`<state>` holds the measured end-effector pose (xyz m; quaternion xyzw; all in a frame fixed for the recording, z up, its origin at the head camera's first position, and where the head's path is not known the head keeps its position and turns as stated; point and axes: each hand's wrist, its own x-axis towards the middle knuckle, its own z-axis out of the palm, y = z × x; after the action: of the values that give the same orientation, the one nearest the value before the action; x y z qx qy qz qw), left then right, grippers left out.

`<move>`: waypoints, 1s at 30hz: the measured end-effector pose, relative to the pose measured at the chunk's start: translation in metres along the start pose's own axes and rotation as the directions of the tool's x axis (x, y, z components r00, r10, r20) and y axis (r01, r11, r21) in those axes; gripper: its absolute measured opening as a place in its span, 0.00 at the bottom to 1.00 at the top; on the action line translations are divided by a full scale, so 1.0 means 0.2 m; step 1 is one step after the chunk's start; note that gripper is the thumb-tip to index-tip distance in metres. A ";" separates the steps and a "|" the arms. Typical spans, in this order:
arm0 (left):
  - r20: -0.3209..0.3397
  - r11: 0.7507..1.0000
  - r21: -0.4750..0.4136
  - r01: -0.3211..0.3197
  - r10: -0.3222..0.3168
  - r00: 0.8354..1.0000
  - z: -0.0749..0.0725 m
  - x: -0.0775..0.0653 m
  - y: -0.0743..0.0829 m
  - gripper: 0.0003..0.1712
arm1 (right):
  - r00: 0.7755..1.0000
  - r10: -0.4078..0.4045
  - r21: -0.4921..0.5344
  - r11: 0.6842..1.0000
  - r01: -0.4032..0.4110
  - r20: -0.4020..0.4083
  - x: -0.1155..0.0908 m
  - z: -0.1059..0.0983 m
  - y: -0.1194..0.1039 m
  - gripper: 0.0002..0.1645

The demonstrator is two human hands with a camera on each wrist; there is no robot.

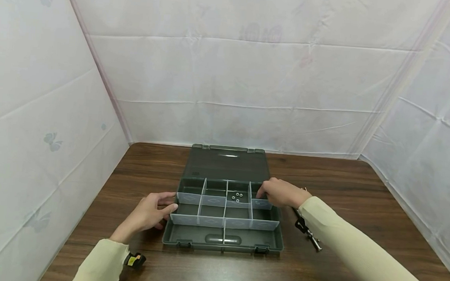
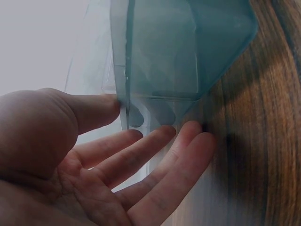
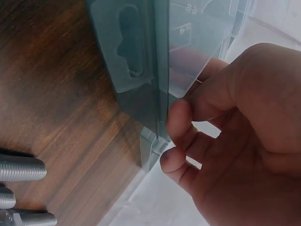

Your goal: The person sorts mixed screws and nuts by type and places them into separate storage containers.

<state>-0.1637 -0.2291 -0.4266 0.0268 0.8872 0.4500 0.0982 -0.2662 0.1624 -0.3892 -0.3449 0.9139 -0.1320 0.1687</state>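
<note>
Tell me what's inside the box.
Dividers and, in the back row's third compartment from the left, small rings. The right hand hides part of the back-right compartment.

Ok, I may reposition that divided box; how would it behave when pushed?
The divided box would probably slide rather than tip, being low and wide. Its translucent walls look like thin plastic, so likely light and fairly stiff. The small ring-shaped pieces lie loose inside and may shift.

Left hand [image 1: 147, 212] touches a divided box [image 1: 191, 234]; right hand [image 1: 282, 192] dips into a compartment [image 1: 258, 190].
</note>
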 end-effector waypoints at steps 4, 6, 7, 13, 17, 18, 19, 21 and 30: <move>-0.001 1.000 0.002 0.002 -0.002 1.000 0.00 0.00 0.00 0.30 | 1.000 0.008 -0.014 1.000 -0.008 0.015 0.01 0.00 0.00 0.30; -0.003 1.000 0.001 0.004 -0.004 1.000 0.00 0.00 0.00 0.30 | 1.000 0.012 -0.016 1.000 -0.012 0.019 0.01 0.00 -0.01 0.30; -0.003 1.000 0.001 0.004 -0.004 1.000 0.00 0.00 0.00 0.30 | 1.000 0.012 -0.018 1.000 -0.011 0.020 0.01 0.00 -0.01 0.30; -0.005 1.000 -0.003 0.003 -0.003 1.000 0.00 0.00 0.00 0.30 | 0.999 0.017 -0.026 1.000 -0.016 0.028 0.01 0.00 -0.01 0.31; -0.007 1.000 -0.003 0.007 -0.007 1.000 0.00 -0.01 0.00 0.30 | 0.999 0.012 -0.035 0.999 -0.011 0.038 0.02 0.00 -0.02 0.30; -0.007 1.000 -0.003 0.006 -0.006 1.000 0.00 -0.01 0.00 0.30 | 0.999 0.008 -0.035 0.999 -0.007 0.039 0.02 0.00 -0.02 0.30; -0.008 1.000 -0.004 0.008 -0.008 1.000 0.00 -0.01 0.00 0.30 | 0.999 0.007 -0.037 0.999 -0.005 0.042 0.02 0.00 -0.03 0.30; -0.009 1.000 -0.006 0.011 -0.011 1.000 0.00 -0.01 0.00 0.30 | 0.999 0.003 -0.046 0.999 -0.001 0.042 0.01 0.00 -0.03 0.29; -0.008 1.000 -0.010 0.005 -0.005 1.000 0.01 -0.01 0.00 0.30 | 0.999 0.000 -0.063 0.998 0.002 0.032 0.01 0.00 -0.01 0.24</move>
<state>-0.1612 -0.2272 -0.4275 0.0224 0.8855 0.4541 0.0956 -0.2651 0.1592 -0.3894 -0.3527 0.9146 -0.0977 0.1720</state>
